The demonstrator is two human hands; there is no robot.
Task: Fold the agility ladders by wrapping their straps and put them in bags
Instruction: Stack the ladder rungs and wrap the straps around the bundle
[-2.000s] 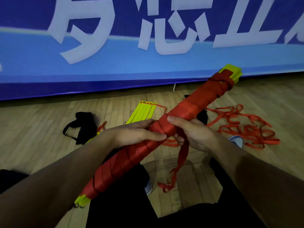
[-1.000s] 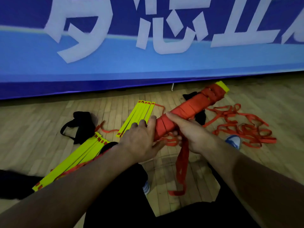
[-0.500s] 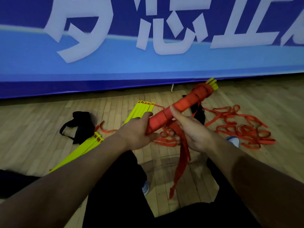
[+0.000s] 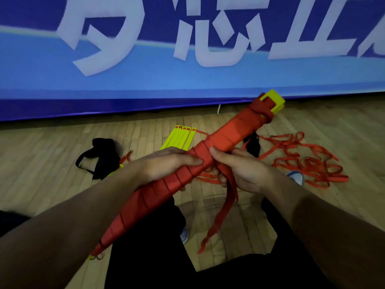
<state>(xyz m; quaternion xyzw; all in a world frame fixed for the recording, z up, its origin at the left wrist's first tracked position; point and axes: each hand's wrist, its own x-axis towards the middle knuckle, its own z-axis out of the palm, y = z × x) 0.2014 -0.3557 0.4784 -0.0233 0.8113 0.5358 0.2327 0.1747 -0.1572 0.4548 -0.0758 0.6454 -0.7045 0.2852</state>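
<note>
A bundle of yellow ladder rungs wrapped in red strap [image 4: 229,132] slants from lower left to upper right across my lap. My left hand [image 4: 166,165] grips the bundle at its middle from above. My right hand [image 4: 243,170] holds it just beside, thumb on top, with the loose red strap end [image 4: 223,209] hanging down from its fingers. A second set of yellow rungs [image 4: 181,137] lies on the floor behind my left hand. Its red strap [image 4: 308,161] sprawls in loops at the right. A black bag [image 4: 103,155] lies at the left.
A blue banner [image 4: 187,80] with large white characters runs along the back of the wooden floor [image 4: 41,163]. Another dark item [image 4: 253,142] lies behind the bundle. My dark trousers and a shoe [image 4: 184,234] fill the bottom of the view.
The bundle has swung back from pointing away to lying slantwise across my lap, with its near end down by my left arm. Both hands stay on its middle.
</note>
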